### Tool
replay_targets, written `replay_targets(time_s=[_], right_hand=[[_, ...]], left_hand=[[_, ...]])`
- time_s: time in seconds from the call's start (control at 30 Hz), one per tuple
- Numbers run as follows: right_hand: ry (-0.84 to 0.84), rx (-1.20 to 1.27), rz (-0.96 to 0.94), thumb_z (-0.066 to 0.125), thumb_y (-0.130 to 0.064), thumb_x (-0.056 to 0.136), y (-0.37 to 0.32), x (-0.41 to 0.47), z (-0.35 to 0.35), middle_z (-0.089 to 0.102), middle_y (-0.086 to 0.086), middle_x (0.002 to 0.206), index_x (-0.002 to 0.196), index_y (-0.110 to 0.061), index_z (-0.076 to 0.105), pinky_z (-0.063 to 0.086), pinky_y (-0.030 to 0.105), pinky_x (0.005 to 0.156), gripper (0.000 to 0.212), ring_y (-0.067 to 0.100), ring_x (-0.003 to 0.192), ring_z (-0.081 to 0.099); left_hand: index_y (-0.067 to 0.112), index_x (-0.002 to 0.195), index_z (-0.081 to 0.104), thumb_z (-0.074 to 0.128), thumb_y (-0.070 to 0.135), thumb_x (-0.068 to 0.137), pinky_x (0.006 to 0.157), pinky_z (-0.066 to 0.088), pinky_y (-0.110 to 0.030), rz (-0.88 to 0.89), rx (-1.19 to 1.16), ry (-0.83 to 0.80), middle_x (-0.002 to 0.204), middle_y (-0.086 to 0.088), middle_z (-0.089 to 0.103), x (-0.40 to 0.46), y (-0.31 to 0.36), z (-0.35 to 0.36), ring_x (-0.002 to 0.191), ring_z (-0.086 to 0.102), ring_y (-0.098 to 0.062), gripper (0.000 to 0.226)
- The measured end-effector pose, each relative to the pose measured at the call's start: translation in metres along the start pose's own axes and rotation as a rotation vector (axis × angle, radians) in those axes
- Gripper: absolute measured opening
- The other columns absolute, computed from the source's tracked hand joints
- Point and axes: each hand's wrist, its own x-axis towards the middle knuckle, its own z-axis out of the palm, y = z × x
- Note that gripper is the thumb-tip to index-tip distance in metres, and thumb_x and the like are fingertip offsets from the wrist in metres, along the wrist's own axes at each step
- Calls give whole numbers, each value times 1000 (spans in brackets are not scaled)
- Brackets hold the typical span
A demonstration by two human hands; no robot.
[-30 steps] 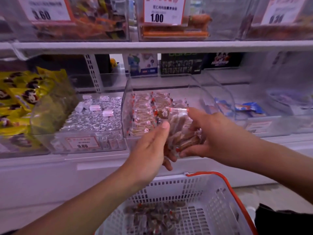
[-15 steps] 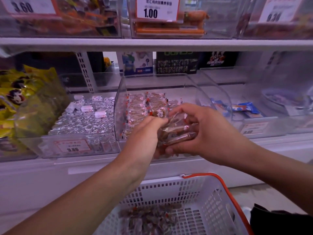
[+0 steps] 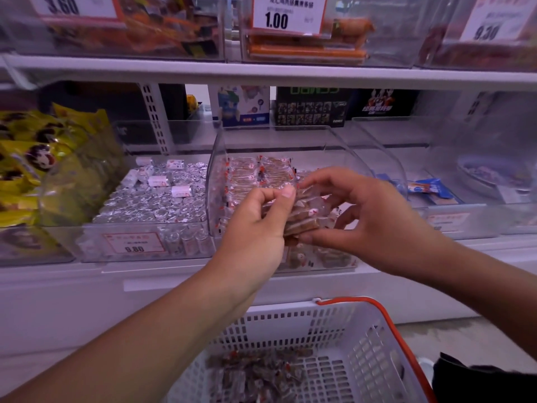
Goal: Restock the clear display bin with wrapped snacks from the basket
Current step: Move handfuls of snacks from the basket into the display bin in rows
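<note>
A small stack of brown wrapped snacks (image 3: 305, 216) is held between both hands just in front of the clear display bin (image 3: 216, 170). My left hand (image 3: 255, 228) pinches the stack's top edge with thumb and forefinger. My right hand (image 3: 369, 210) grips the stack from the right, fingers curled over its top and bottom. Rows of the same snacks (image 3: 261, 170) lie inside the bin behind the hands. Below, the white basket (image 3: 334, 330) with an orange handle holds several more wrapped snacks (image 3: 255, 373).
A bin of silver-wrapped sweets (image 3: 157, 202) stands left of the display bin, yellow bags (image 3: 32, 164) further left. A clear bin with blue packets (image 3: 427, 187) sits to the right. A shelf with price-tagged bins (image 3: 287, 16) runs overhead.
Both hands have closed together on the snack stack and drifted slightly down; the left hand went from open beside the stack to pinching its top edge.
</note>
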Motion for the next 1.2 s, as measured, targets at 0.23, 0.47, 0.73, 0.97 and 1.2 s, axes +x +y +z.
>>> replay_targets(time_s=[0.23,0.47,0.73,0.97,1.2], right_hand=[[-56,52,-63,86,-24,68,3,7,2,70,-8,85,100,-25,68,56,31,69,37,11,75,66],[-28,248,218,85,-27,69,25,60,1,74,4,84,93,-21,74,55,37,71,27,19,72,66],[-68,58,476,89,-25,60,60,96,15,67,-1,70,85,-13,72,47,25,54,33,11,62,58],[-150,-233,456,90,-16,64,71,101,49,68,5,93,104,-17,65,41,21,58,47,18,74,60],[-261,-223,538,79,-8,75,74,104,53,65,12,116,124,-9,55,55,38,86,55,30,103,64]], left_hand=[[27,103,55,41,47,101,86,57,-34,52,101,-11,100,-11,69,-3,7,-1,92,68,-21,24],[22,102,48,33,46,103,67,51,-29,279,505,121,92,3,60,35,40,-17,79,60,-11,29],[21,101,58,48,29,99,81,51,-40,584,1479,-77,96,2,63,63,28,-66,88,57,-19,13],[26,107,60,45,41,97,96,39,-39,584,1716,-180,107,5,66,61,19,-61,102,58,-19,24],[27,104,56,45,42,97,98,36,-40,582,1696,-179,101,6,65,61,15,-59,97,58,-19,20]])
